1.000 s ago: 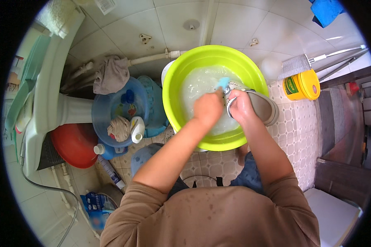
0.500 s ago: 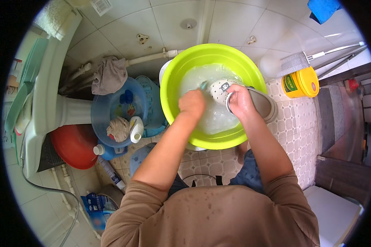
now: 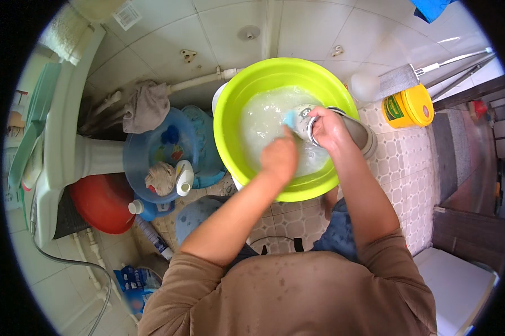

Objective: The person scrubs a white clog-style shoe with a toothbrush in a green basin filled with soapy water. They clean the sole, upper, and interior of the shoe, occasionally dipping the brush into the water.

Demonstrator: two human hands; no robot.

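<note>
A lime-green basin (image 3: 228,131) holds cloudy, soapy water (image 3: 263,109). Over its right half I hold a pale slip-on shoe (image 3: 360,135) with dark specks, a dark-edged opening and a grey inside. My right hand (image 3: 330,129) is closed on the shoe at its opening; the toe points left and down toward the water, and the heel sticks out past the rim. My left hand (image 3: 280,157) is closed round a small brush whose light-blue head (image 3: 289,119) touches the toe. Its handle is hidden in my fingers.
To the left stand a translucent blue basin (image 3: 135,162) with a rag and a white bottle (image 3: 184,178), a red basin (image 3: 104,204), a blue bottle (image 3: 151,208) and a washbasin pedestal (image 3: 98,154). A yellow bucket (image 3: 415,106) is at the right. Tiled wall rises behind.
My left hand has moved nearer to me and slightly right, bringing the brush head onto the shoe's toe. My right hand still holds the shoe, which is turned slightly. The view has shifted a little.
</note>
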